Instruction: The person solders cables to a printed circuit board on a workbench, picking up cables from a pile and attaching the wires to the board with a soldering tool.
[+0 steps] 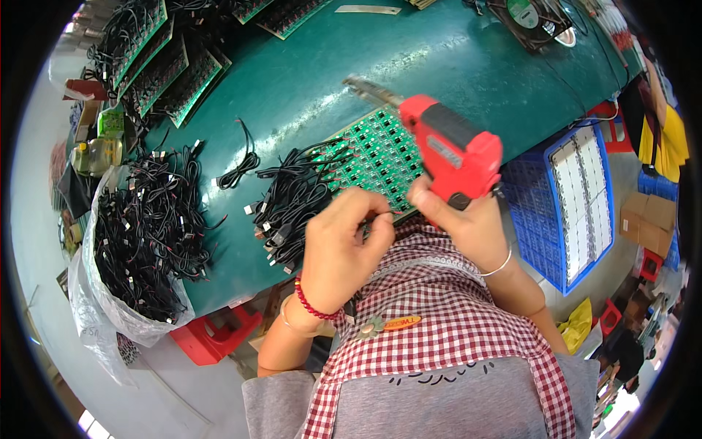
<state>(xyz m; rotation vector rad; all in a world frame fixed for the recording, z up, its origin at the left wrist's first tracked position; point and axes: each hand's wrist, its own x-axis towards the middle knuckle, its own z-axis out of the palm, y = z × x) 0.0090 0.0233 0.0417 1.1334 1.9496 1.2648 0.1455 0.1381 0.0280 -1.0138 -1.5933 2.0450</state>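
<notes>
Left to right, we find the black cable bundle [291, 196] on the counter [526, 84], the left hand [342, 245] curled (whether pinching, we cannot tell) at the green circuit board [376, 157] lying there, and the right hand [472, 228] clamped on the red soldering gun [461, 155].

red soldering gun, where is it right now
In the head view, the red soldering gun is right of centre, held in the right hand, at the right edge of the green circuit board.

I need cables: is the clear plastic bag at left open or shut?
Open: black cables show uncovered, the clear plastic bag spread along their left and lower sides.
</notes>
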